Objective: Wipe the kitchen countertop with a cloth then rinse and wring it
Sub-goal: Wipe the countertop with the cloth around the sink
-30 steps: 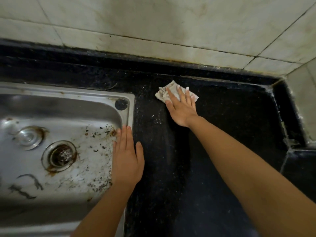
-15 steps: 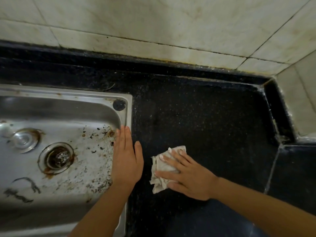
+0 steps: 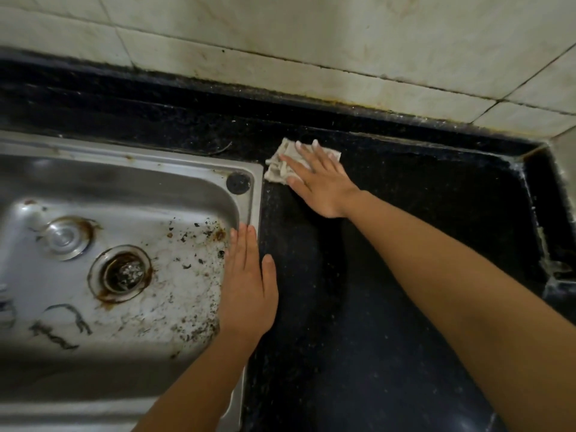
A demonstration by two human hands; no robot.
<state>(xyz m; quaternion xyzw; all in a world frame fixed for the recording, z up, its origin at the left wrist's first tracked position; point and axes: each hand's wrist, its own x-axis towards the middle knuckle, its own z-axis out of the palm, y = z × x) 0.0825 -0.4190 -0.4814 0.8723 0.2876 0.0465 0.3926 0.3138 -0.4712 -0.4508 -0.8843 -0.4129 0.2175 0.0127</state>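
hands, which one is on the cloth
The right hand, fingers spread flat on the cloth at the back of the countertop. The left hand lies flat along the sink rim, touching no cloth.

Steel sink (image 3: 187, 163), speckled glossy countertop (image 3: 405, 198)

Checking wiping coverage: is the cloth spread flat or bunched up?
Bunched: the cloth shows crumpled folds under the flat right hand.
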